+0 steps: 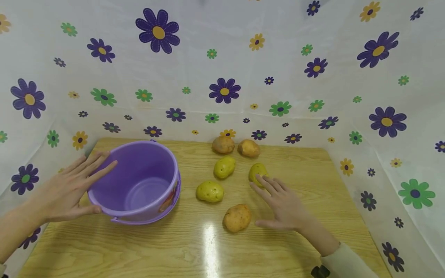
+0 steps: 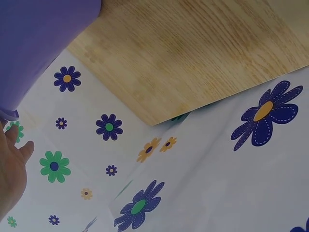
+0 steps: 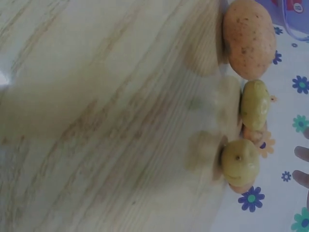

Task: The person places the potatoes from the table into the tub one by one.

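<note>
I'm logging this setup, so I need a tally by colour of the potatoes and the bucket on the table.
Brown potatoes: 3
Yellow-green potatoes: 3
Purple bucket: 1
Total: 7

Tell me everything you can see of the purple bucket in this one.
The purple bucket looks like smooth plastic, with a wide round mouth and its bare inner floor in view. A matching handle hangs down along the near right side, beside a reddish-brown printed picture. It stands mouth up on the left part of the wooden table. The left hand spreads at its left rim, hiding part of it; whether the fingers press the rim is hard to tell.
</note>
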The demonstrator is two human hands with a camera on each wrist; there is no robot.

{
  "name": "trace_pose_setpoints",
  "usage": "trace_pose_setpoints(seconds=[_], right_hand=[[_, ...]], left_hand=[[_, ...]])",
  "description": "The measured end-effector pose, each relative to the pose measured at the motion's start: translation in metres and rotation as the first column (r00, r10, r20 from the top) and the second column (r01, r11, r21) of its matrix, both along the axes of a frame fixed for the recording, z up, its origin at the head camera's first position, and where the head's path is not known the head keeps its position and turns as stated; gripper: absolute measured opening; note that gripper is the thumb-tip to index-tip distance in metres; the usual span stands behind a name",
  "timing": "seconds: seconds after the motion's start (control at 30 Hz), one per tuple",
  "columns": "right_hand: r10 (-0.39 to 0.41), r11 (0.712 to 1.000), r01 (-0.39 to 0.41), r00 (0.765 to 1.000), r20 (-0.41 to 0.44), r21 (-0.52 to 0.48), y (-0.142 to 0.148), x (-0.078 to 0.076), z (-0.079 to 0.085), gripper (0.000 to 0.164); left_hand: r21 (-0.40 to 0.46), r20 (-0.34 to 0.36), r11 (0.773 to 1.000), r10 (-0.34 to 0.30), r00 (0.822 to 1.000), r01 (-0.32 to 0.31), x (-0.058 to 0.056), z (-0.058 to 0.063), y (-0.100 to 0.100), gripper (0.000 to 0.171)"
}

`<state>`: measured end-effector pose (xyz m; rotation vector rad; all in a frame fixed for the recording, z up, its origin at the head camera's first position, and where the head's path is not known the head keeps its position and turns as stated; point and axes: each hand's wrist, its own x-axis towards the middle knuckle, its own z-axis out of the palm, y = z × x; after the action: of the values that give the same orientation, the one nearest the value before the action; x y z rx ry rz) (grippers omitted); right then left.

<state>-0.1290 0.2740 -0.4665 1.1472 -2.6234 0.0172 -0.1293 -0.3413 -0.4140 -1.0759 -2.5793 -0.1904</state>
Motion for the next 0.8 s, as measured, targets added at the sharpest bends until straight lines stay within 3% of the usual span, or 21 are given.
trace_pose_setpoints(seconds=[0.8], right_hand=[[0.187, 0.977, -0.186, 0.982, -0.001, 0.099, -0.032, -0.001, -0.032, 0.112]], left_hand=[[0.007, 0.015, 1.000, 0.009, 1.000, -0.009, 0.002, -0.004, 0.000, 0.111]])
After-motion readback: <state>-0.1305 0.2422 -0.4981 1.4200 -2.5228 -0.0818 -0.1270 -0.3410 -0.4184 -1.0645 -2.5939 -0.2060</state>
